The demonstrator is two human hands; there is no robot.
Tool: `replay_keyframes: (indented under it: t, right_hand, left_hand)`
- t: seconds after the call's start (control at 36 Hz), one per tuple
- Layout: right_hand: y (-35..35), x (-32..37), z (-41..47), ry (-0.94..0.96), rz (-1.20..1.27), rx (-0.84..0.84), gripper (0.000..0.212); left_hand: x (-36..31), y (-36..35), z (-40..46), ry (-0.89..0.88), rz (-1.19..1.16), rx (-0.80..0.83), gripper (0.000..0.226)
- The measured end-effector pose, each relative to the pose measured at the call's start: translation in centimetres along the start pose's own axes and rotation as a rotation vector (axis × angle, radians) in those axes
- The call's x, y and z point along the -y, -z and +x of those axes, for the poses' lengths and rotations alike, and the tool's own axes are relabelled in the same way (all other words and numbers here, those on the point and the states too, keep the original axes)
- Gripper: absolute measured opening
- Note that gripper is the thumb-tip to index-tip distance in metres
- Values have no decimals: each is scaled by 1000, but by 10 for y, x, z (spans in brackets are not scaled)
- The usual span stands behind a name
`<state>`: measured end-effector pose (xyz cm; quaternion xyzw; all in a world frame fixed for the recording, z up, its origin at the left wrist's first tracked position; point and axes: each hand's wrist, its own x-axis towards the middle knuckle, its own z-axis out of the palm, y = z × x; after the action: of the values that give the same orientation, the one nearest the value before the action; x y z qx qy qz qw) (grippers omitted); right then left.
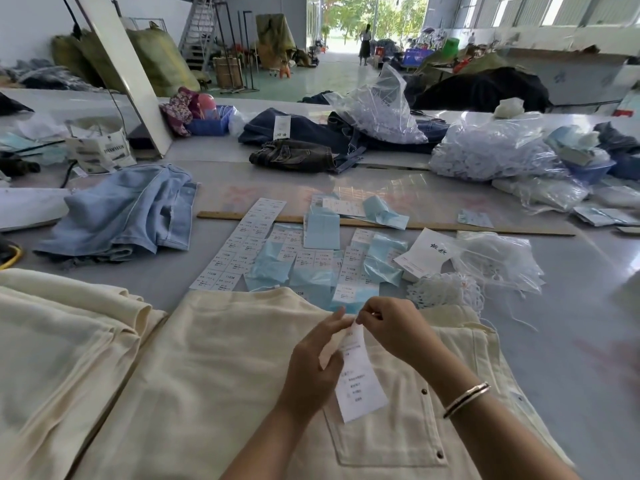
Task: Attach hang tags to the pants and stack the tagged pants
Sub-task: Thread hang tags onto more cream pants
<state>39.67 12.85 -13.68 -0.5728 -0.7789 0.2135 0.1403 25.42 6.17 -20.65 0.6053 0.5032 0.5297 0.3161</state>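
Right hand (388,323) pinches the top edge of the white hang tag (360,375), thumb + forefinger closed on it; left hand (313,362) sits just beside, fingers curled round the tag's left edge near the top, steadying it. Tag hangs down from the pinch over the cream pants (225,368), which lie flat right under both hands, back pocket (388,438) w/ rivets just below the tag's lower end. Can't tell if a string or loop is already through the tag hole, too small/hidden by fingertips. Judgement: step in hand = prepping/threading tag before fixing it to the waistband. To do it well: keep the pinch tight at the hole end, don't crease the printed face, bring tag to the waistband/belt loop instead of dragging fabric up. Loose white strings (446,292) lie just beyond the right hand, reachable w/o letting go w/ left. Sticker sheets (239,244) and blue tag sleeves (322,230) lie further ahead of the hands. Folded cream pants stack (62,341) sits left of the left hand, so that's prob where this pair goes once tagged; keep edges squared to it.
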Motion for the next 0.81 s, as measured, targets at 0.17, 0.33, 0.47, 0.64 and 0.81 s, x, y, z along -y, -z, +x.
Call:
replay_keyframes:
  t: [0.17,0.33,0.47,0.64,0.81]
  right_hand:
    - [-4,-1,-5,21,14,9,19]
    - [-3,1,-7,42,-7,0,20]
    - [1,1,-6,78,-104,-11,21]
    - [9,2,-7,114,-214,-27,24]
    - [8,-2,-8,135,-168,-52,25]
  left_hand:
    - [-2,3,9,114,-215,1,29]
    - [-3,-5,25,325,-321,-46,13]
    - [-7,-6,31,311,-246,-16,7]
    - [-11,-7,34,372,-277,7,8]
    - [-14,-7,37,406,-284,7,10]
